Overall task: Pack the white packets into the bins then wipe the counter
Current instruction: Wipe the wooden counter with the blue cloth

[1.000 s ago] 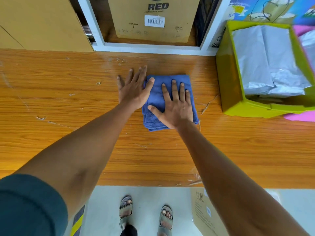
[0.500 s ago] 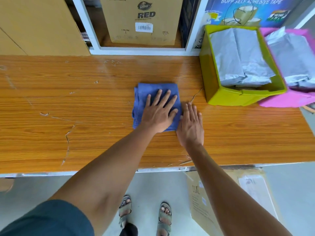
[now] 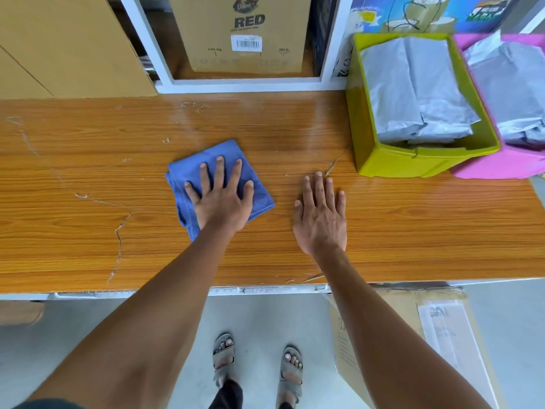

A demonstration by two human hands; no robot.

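Worktop: wood-grain surface, scratched and cracked along its left half and near the front edge. Risk: your cloth may snag on the lifted cracks if you drag it hard across them, and debris in them may be missed.

Green bin: stands at the right end of the worktop, against the back edge, filled with white packets. Risk: a wide sweep to the right could knock its near wall and shunt it into its neighbour.

Pink bin: touches the green bin on its right, partly out of view, also holding packets. It sits near the right front corner. Risk: a push passed on through the green bin could slide it toward the edge. No loose packets show on the worktop, so packing looks done, judged from this view only.

Blue cloth: folded, lying turned at an angle near the middle of the worktop, well apart from the bins. Risk: the folds may bunch or unroll under uneven pressure, leaving streaks unwiped.

Left hand: fingers spread, palm flat, pressing the cloth down. Risk: with no grip, it can slide off the cloth on a fast stroke.

Right hand: fingers straight and close together, flat on bare wood beside the cloth, holding nothing. Risk: it lies in the path of a rightward wipe; lift it first.
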